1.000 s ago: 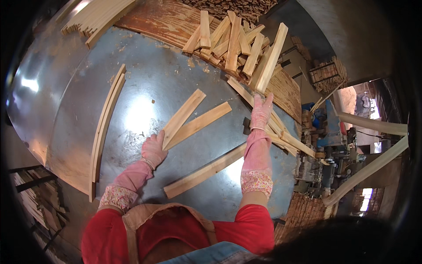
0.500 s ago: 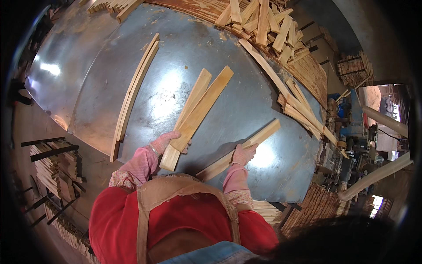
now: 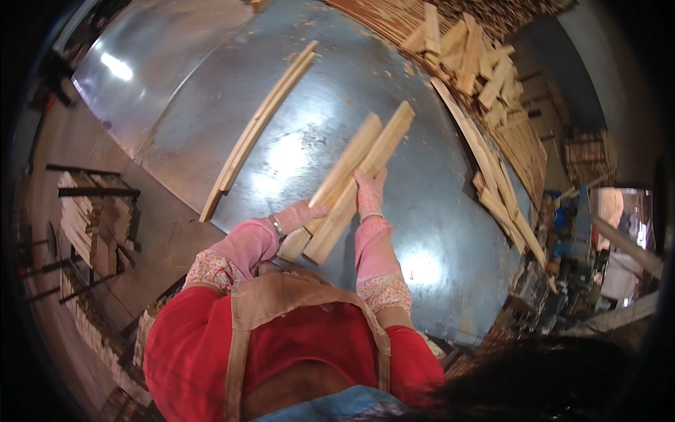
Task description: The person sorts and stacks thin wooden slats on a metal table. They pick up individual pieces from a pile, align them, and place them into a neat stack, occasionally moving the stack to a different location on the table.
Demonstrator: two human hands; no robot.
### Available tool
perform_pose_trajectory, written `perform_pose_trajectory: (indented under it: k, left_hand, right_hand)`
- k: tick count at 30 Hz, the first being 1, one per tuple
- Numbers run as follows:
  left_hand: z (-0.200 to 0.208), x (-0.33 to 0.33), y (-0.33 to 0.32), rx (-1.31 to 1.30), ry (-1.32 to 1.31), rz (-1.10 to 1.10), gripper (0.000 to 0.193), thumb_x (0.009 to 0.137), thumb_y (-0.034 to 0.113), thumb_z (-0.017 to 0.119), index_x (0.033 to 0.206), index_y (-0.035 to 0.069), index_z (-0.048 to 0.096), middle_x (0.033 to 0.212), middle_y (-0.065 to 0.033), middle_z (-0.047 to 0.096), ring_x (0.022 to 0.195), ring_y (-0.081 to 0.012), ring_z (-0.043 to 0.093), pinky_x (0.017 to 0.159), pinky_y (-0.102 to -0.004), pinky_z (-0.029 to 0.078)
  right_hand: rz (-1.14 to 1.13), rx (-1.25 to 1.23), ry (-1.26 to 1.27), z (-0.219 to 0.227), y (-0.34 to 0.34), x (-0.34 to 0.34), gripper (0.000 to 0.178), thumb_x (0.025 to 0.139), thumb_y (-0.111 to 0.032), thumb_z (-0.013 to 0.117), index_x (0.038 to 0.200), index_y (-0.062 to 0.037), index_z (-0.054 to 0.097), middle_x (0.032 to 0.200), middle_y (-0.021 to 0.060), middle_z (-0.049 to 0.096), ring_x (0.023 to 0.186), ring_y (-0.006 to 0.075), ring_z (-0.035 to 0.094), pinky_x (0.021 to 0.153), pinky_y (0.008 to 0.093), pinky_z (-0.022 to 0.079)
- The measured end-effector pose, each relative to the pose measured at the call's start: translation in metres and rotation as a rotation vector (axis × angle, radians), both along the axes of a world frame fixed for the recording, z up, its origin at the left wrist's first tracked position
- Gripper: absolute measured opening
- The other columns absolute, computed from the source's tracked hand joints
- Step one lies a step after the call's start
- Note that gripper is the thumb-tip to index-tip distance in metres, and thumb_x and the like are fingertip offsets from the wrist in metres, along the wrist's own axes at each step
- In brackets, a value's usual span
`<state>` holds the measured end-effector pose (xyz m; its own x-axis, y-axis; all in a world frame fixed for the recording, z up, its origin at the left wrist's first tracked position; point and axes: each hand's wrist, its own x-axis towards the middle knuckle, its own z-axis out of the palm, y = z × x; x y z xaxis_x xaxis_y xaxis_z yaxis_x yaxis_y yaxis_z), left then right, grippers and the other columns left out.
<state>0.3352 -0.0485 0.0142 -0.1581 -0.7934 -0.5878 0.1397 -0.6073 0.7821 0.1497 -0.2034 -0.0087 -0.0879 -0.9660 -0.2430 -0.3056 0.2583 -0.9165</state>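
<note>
Wooden strips lie side by side at a slant in front of me, over the metal table. My left hand, in a pink glove, is closed round the lower part of the left wooden strip. Gripping the right wooden strip along its outer edge is my right hand, gloved the same way. The two strips nearly touch, and their far ends are slightly apart. Another pale strip end shows below my left hand; how it joins the others is partly hidden.
Two long thin strips lie together on the left of the table. Several strips line its right edge, beside a heap of short wood pieces on a board. A rack of stacked strips stands left. Machinery is at the right.
My right hand has moved left and farther from me, bringing its strip alongside those in my left hand. The crossed strips now lie nearly parallel. The whole view has shifted slightly.
</note>
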Motion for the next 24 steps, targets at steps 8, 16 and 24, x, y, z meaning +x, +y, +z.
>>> perform_pose_trajectory:
  k: [8, 16, 24]
  left_hand:
    - [0.026, 0.050, 0.021, -0.046, -0.606, -0.029, 0.082, 0.100, 0.059, 0.067, 0.160, 0.008, 0.046, 0.135, -0.0245, 0.071, 0.127, -0.0401, 0.067, 0.108, -0.0453, 0.052]
    - [0.084, 0.053, 0.004, 0.152, -0.899, -0.200, 0.048, 0.105, 0.036, 0.062, 0.146, 0.012, 0.060, 0.128, -0.0197, 0.072, 0.113, -0.0348, 0.073, 0.101, -0.0457, 0.057]
    - [0.016, 0.187, 0.002, 0.088, -1.337, 0.005, 0.086, 0.093, 0.027, 0.072, 0.169, 0.023, 0.031, 0.147, -0.0155, 0.059, 0.125, -0.0352, 0.066, 0.101, -0.0496, 0.057]
  right_hand:
    - [0.217, 0.375, 0.369, -0.016, -0.034, -0.085, 0.085, 0.086, -0.042, 0.075, 0.152, 0.0063, 0.051, 0.137, 0.0307, 0.068, 0.125, 0.0403, 0.068, 0.107, 0.0423, 0.052]
    - [0.182, 0.235, 0.912, 0.051, 0.037, 0.011, 0.108, 0.082, -0.053, 0.081, 0.165, -0.0040, 0.032, 0.150, 0.0336, 0.054, 0.139, 0.0447, 0.056, 0.116, 0.0504, 0.046]
    - [0.103, 0.157, 0.519, 0.052, 0.021, 0.001, 0.092, 0.083, -0.043, 0.082, 0.157, -0.0055, 0.044, 0.146, 0.0303, 0.058, 0.134, 0.0447, 0.059, 0.115, 0.0503, 0.046]
